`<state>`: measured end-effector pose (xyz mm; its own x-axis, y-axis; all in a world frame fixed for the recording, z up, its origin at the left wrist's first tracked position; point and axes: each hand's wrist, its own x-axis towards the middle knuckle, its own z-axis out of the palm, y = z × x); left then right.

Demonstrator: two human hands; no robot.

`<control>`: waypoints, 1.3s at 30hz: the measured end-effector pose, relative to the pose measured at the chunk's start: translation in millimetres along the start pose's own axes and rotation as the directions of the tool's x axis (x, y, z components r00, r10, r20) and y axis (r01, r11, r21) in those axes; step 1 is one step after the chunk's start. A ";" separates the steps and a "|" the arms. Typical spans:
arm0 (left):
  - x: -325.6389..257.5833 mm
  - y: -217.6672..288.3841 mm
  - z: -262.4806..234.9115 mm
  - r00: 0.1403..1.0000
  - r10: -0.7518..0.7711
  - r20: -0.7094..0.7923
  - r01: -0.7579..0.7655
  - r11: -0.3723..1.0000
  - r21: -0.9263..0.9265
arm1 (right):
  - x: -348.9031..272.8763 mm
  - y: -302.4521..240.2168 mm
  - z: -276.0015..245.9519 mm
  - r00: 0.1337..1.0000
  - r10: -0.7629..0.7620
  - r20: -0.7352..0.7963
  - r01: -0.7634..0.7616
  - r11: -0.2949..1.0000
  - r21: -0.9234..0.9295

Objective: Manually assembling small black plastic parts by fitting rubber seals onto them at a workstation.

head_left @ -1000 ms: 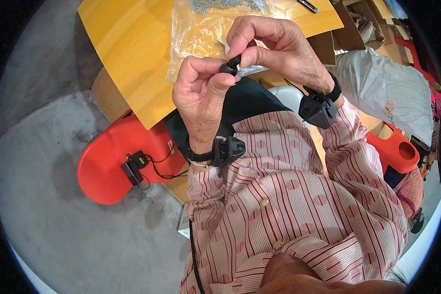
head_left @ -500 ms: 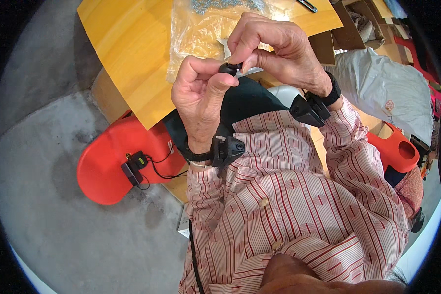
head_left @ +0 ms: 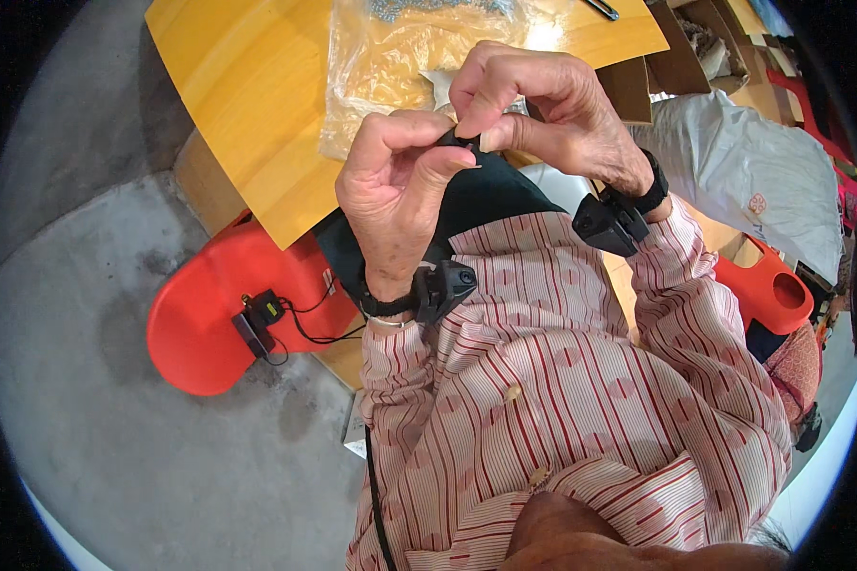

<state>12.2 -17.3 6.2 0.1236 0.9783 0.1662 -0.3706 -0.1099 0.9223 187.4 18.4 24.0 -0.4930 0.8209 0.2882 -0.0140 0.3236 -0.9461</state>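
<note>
A small black part [head_left: 460, 141], its kind too small to tell, sits between my two hands above my lap at the table's near edge. My left hand [head_left: 390, 195] pinches it from the left between thumb and forefinger. From the right, my right hand [head_left: 567, 109] closes thumb and fingertips on the same part. The fingers cover most of it. Beyond the hands, a clear plastic bag [head_left: 350, 105] lies on the yellow wooden table [head_left: 233, 86], with small bluish metal pieces [head_left: 438, 8] at its far end.
A slim dark tool [head_left: 601, 9] lies at the table's far right. Open cardboard boxes [head_left: 628, 90] and a white sack [head_left: 743, 171] stand to the right. On the left, a red stool [head_left: 195, 338] carries a small black device [head_left: 254, 333] with cables.
Both hands have shifted slightly, the right one down and closer to the left. The black part is now more covered by my fingers.
</note>
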 end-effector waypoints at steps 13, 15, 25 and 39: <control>-1.1 -6.0 -7.7 0.989 0.113 0.098 -0.134 0.959 0.250 | -14.2 -8.6 9.6 0.960 0.279 -0.029 -0.267 0.940 0.210; -1.1 -6.2 -8.5 0.981 0.151 0.121 -0.183 0.928 0.324 | -14.6 -12.7 9.5 0.938 0.346 -0.029 -0.330 0.914 0.237; -0.8 -11.1 -15.2 0.964 0.169 0.206 -0.244 0.873 0.423 | -20.0 -11.3 12.6 0.887 0.462 -0.002 -0.448 0.861 0.241; -2.2 -20.4 -15.0 0.947 0.188 0.260 -0.292 0.843 0.453 | -34.3 4.1 21.1 0.877 0.480 0.023 -0.459 0.824 0.333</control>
<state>5.7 -14.6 -18.2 0.2870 0.8602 0.4216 0.0685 -0.4574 0.8866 185.9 -18.4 7.2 -0.4589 0.8647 -0.2045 -0.0752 -0.2671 -0.9607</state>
